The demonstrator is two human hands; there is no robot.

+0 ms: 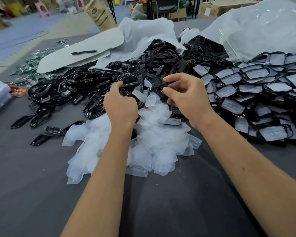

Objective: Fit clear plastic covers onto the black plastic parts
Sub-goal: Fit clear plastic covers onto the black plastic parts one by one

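Note:
A heap of glossy black plastic parts (72,89) spreads across the middle of the grey table. In front of it lies a pile of clear plastic covers (149,144). My left hand (120,106) grips a black part at the near edge of the heap, with clear covers just beside its fingers. My right hand (186,98) pinches a small black part (166,83) between thumb and forefinger, above the clear covers. Stacked black parts with covers fitted (256,89) fill the right side.
Torn white plastic bags (263,26) hold more black parts at the back. A pale board with a black pen (84,52) lies back left, over shiny green pieces (32,65). A few single black parts (22,120) lie at the left. Bare grey table (161,202) runs along the front.

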